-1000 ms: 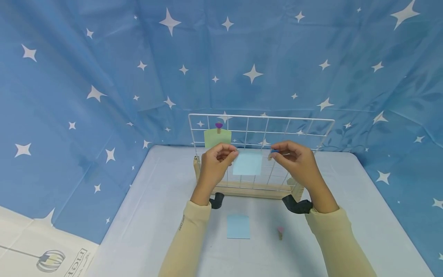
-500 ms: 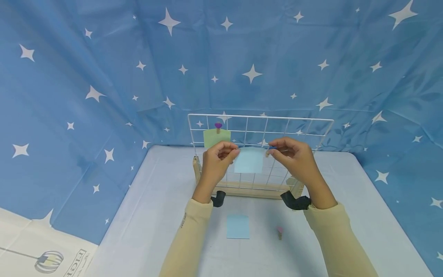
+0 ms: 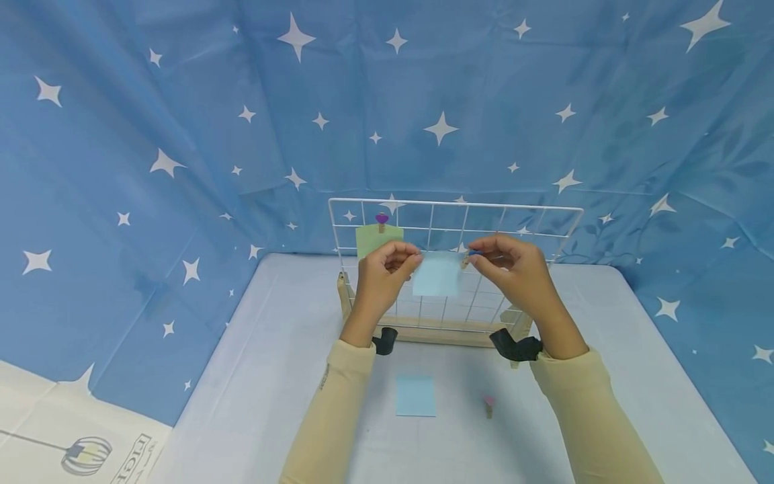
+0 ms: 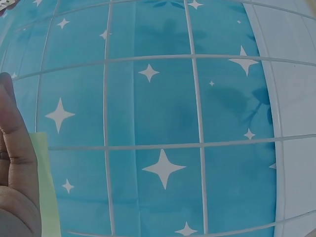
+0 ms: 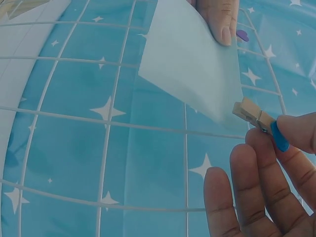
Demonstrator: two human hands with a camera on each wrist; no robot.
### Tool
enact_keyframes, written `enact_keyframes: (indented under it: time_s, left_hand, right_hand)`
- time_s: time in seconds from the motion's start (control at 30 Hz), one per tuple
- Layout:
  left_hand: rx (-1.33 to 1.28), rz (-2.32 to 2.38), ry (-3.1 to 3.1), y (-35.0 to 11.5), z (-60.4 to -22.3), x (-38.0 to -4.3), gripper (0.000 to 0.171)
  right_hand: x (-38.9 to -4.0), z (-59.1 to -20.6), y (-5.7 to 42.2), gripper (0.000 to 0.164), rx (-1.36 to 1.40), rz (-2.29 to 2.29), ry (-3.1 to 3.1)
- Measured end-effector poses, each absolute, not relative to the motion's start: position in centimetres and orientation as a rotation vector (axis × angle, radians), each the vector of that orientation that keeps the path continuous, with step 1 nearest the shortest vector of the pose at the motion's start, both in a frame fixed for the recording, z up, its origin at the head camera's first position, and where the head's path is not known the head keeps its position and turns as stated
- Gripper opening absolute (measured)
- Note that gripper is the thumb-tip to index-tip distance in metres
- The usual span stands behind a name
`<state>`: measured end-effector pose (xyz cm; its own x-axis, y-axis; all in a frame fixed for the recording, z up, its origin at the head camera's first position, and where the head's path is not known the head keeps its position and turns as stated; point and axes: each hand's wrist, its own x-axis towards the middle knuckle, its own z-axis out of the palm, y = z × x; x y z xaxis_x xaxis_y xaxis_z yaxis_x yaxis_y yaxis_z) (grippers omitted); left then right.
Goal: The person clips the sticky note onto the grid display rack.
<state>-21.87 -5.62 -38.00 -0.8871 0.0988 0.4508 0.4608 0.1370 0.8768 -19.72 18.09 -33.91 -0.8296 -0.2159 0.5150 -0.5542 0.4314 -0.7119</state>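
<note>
My left hand (image 3: 387, 272) pinches a light blue paper note (image 3: 437, 274) by its upper left corner, in front of the white wire grid (image 3: 514, 206). Thumb and forefinger of my right hand (image 3: 510, 265) pinch a small wooden clothespin (image 5: 254, 113) with a blue ornament. Its wooden tip lies close to the note's other upper corner in the right wrist view. Left of the note, a green paper note (image 3: 369, 236) hangs on the grid under a clothespin with a purple heart (image 3: 382, 219). The left wrist view shows only the edge of my left hand.
A wooden base (image 3: 435, 335) carries the grid on the white table (image 3: 290, 376). Nearer me lie a light blue stack of notes (image 3: 416, 396) and a clothespin with a pink heart (image 3: 489, 406). A blue star-patterned cloth (image 3: 387, 87) hangs behind.
Both hands have risen slightly toward the grid, the note going up with the left one. The right hand has moved left, bringing its clothespin nearer the note's corner.
</note>
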Motion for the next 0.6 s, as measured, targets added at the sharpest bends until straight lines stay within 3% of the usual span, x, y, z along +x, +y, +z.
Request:
enact_keyframes:
  time_s: [0.6]
  left_hand:
    - [-0.565, -1.786, -2.117, -5.3, -37.1, -22.5, 0.018]
  right_hand:
    - [-20.2, -32.5, 18.4, 0.015, 0.678, 1.234, -2.363]
